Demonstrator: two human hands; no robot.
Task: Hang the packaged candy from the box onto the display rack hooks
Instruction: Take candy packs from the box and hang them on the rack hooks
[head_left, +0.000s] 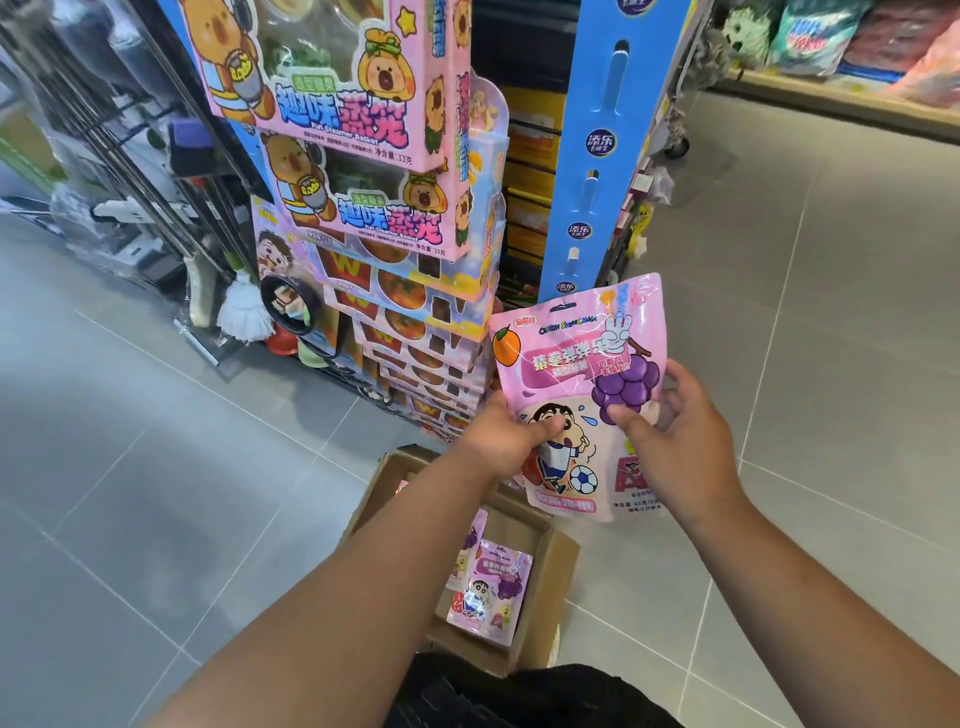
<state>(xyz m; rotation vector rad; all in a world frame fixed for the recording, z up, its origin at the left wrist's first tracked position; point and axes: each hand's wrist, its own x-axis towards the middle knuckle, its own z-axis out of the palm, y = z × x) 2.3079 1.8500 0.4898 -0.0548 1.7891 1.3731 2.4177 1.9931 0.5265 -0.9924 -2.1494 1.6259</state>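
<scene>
A pink candy pouch (566, 364) with a cartoon boy and grapes is held upright in front of me. My left hand (506, 439) grips its lower left side, thumb on the front. My right hand (680, 436) pinches its right side, thumb on the grape picture. Below my arms an open cardboard box (558, 571) sits on the floor with more of the same pink pouches (493, 592) inside. The blue display rack (597, 156) stands just behind the pouch, its side panel showing short hooks (574, 254) in slots.
To the left of the rack hang pink steamer-basket toy boxes (353, 119) and stacked snack packs (415, 332). Mops and cleaning tools (208, 270) lean at far left. A shelf of goods (857, 52) runs along the upper right. Grey tiled floor (831, 312) surrounds the rack.
</scene>
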